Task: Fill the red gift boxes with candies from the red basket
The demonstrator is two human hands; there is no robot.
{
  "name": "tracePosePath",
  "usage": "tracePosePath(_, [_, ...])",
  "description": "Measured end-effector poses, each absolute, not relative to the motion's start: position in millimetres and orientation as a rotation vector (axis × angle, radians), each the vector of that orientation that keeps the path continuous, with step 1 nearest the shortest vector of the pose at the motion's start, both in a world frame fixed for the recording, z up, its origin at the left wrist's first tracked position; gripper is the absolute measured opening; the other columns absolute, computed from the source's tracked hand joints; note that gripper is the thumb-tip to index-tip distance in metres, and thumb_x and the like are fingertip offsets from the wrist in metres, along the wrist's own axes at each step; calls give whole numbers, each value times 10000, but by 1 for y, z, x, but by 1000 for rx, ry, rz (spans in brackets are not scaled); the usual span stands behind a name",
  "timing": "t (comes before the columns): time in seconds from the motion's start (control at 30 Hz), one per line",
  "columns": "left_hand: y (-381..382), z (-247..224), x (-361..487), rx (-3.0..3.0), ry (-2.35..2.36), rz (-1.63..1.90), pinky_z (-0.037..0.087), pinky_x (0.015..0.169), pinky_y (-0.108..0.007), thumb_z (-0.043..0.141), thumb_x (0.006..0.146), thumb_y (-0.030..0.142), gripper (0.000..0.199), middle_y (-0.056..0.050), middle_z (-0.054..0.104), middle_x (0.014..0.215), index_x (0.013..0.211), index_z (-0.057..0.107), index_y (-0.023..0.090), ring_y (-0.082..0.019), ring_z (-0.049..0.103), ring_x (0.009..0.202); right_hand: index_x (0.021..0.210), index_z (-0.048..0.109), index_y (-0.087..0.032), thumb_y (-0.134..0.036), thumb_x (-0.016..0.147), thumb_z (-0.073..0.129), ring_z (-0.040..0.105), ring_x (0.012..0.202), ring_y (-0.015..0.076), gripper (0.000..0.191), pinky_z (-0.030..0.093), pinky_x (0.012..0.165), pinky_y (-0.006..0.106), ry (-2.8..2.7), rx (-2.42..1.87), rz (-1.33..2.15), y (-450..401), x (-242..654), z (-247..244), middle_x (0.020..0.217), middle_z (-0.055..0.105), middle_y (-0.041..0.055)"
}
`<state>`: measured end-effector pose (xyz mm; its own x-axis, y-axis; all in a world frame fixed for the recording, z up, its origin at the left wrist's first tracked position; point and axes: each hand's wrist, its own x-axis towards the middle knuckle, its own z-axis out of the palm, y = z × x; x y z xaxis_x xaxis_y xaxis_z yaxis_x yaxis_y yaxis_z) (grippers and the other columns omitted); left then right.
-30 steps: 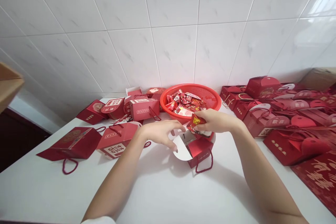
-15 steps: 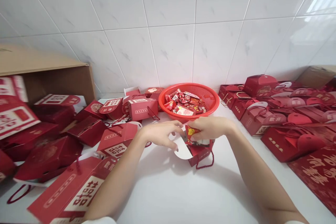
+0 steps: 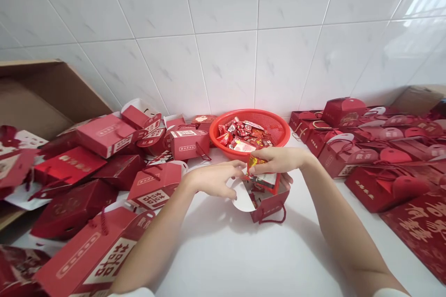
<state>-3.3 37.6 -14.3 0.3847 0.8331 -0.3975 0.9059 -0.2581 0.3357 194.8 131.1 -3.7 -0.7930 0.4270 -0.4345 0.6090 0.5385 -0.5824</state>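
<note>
In the middle of the white table stands a small red gift box (image 3: 270, 206) with its top open and a cord handle hanging at the front. My left hand (image 3: 213, 182) pinches its white-lined round flap (image 3: 245, 198) at the left side. My right hand (image 3: 278, 159) grips a shiny red and yellow snack packet (image 3: 267, 180) over the opening, tilted. Some red wrapped pieces show inside the box below it. Just behind my hands is a red plastic basket (image 3: 284, 130) with wrapped sweets (image 3: 245, 134) in it.
Red gift boxes (image 3: 104, 132) lie heaped on the left, before a brown cardboard carton (image 3: 59, 88). More red boxes (image 3: 369, 190) stand in rows on the right. A tiled wall (image 3: 226, 69) rises behind the table.
The packet in my right hand has come up slightly and shows more of its face. At left, the carton has tipped and red boxes have spilled into a higher heap.
</note>
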Motion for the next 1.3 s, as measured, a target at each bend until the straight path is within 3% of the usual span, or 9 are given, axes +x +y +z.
tracePosePath(0.1, [37, -15, -4, 2133, 1469, -173, 446, 1023, -340, 668, 748, 277, 487, -41, 366, 1579, 1235, 656, 260, -309, 460, 1359, 964, 506, -207, -521, 807, 654, 576, 456, 134, 381, 421, 453, 255, 2468, 907, -957, 127, 192, -5, 777, 617, -6])
tracePosePath(0.27, [37, -15, -3, 2116, 1462, -159, 413, 1067, -398, 678, 765, 285, 493, -84, 358, 1580, 1255, 648, 245, -331, 421, 1388, 985, 585, -206, -413, 784, 692, 655, 594, 173, 308, 408, 484, 251, 2573, 932, -754, 118, 193, 1, 875, 667, 36])
tracePosePath(0.5, [31, -8, -2, 2114, 1469, -109, 451, 1003, -356, 661, 794, 305, 419, -76, 380, 1550, 1210, 649, 247, -326, 460, 1351, 1201, 532, -193, -428, 730, 758, 654, 677, 181, 572, 470, 547, 262, 2534, 900, -929, 117, 217, 15, 938, 686, 46])
tracePosePath(0.77, [24, -6, 0, 2156, 1461, -36, 491, 883, -331, 676, 822, 530, 559, -92, 366, 1540, 1303, 599, 255, -360, 488, 1309, 1010, 627, -186, -368, 712, 778, 644, 800, 198, 381, 459, 641, 263, 2687, 929, -779, 115, 233, 19, 913, 680, 44])
tracePosePath(0.9, [24, -7, 1, 2220, 1413, 61, 469, 939, -344, 709, 790, 592, 600, -87, 454, 1486, 1281, 621, 258, -352, 486, 1312, 921, 632, -184, -306, 741, 739, 637, 839, 198, 242, 461, 665, 260, 2700, 863, -808, 115, 231, 17, 903, 669, 40])
tracePosePath(1.03, [27, -12, 7, 2321, 1324, 184, 452, 951, -329, 702, 848, 451, 398, -66, 564, 1395, 1188, 685, 244, -299, 544, 1248, 992, 593, -199, -292, 729, 737, 614, 757, 186, 314, 416, 561, 254, 2669, 1052, -689, 121, 229, 12, 922, 648, 42])
tracePosePath(1.13, [27, -18, 16, 2374, 1223, 243, 453, 903, -307, 625, 903, 292, 182, -39, 708, 1150, 1004, 759, 222, -229, 629, 1053, 977, 570, -199, -318, 698, 756, 595, 705, 176, 356, 399, 532, 262, 2626, 1131, -630, 127, 229, 8, 944, 632, 46])
tracePosePath(1.23, [21, -23, 28, 2463, 1175, 234, 443, 897, -331, 615, 897, 214, 164, -19, 752, 933, 902, 779, 225, -214, 622, 940, 959, 556, -193, -345, 683, 758, 583, 678, 163, 375, 400, 541, 264, 2616, 1087, -650, 130, 228, 7, 931, 627, 39])
tracePosePath(1.3, [16, -25, 35, 2531, 1168, 234, 432, 931, -356, 606, 908, 203, 174, -18, 748, 960, 911, 778, 235, -219, 614, 961, 951, 551, -193, -343, 686, 745, 575, 670, 157, 361, 394, 545, 259, 2634, 1010, -680, 130, 226, 8, 898, 630, 28])
